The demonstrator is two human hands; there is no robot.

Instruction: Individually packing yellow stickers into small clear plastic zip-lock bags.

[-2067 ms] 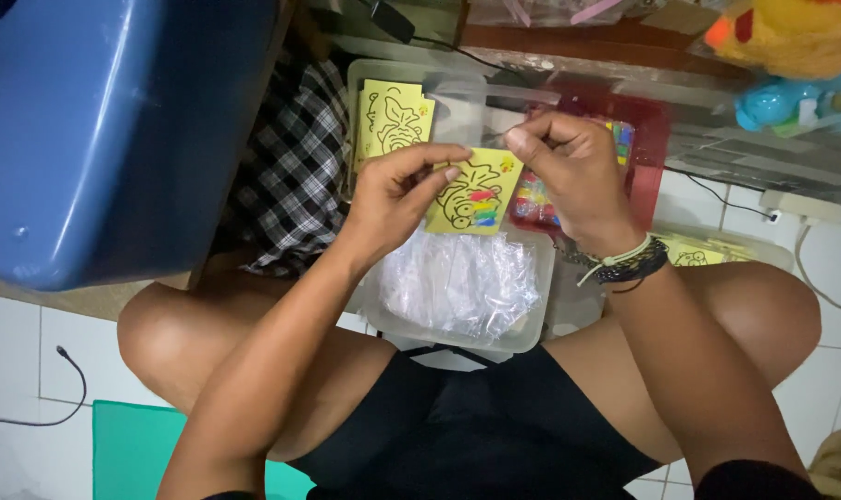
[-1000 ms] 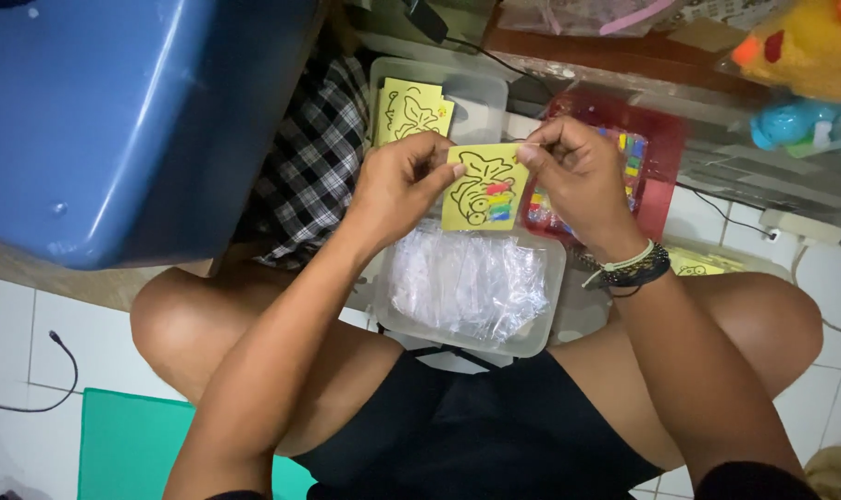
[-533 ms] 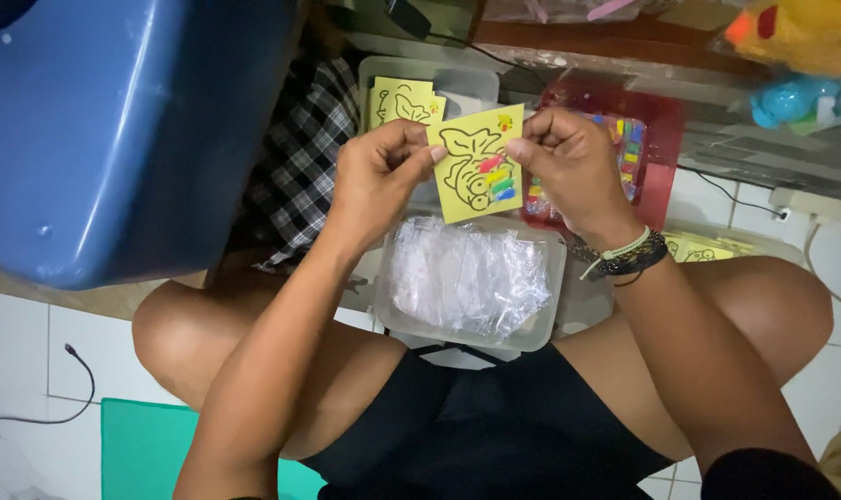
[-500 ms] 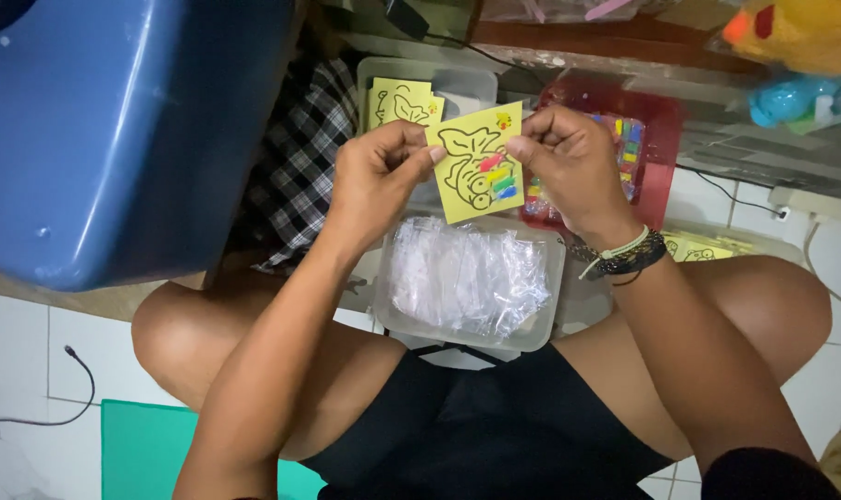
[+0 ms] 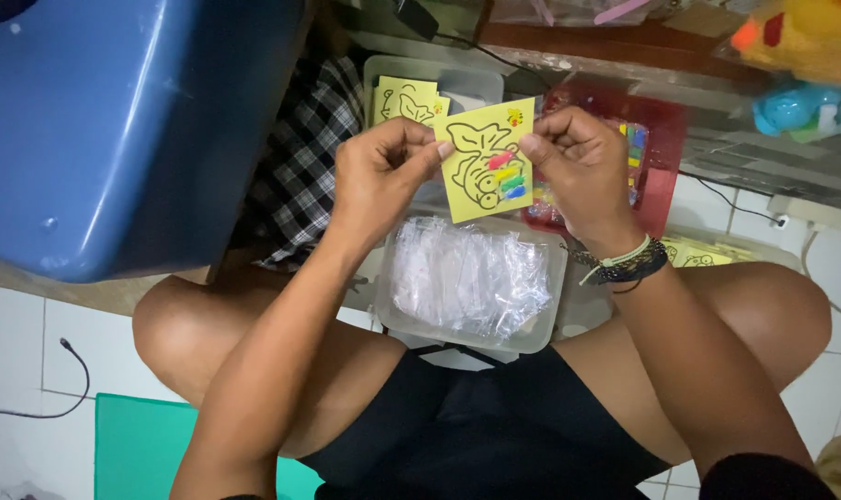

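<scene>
Two hands, left [image 5: 376, 178] and right [image 5: 576, 159], each pinch a side edge of a yellow card [image 5: 484, 159], held above a tub [image 5: 472, 281] of clear bags. Four colour strips sit on its drawing, apparently partly filled; the outline remains mostly bare.

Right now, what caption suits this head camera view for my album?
Left hand and right hand hold a yellow picture card above a clear tub of plastic sleeves.

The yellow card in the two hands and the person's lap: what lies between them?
In the head view, a clear plastic tub filled with small transparent bags lies below the yellow card, which the left hand and right hand pinch.
</scene>
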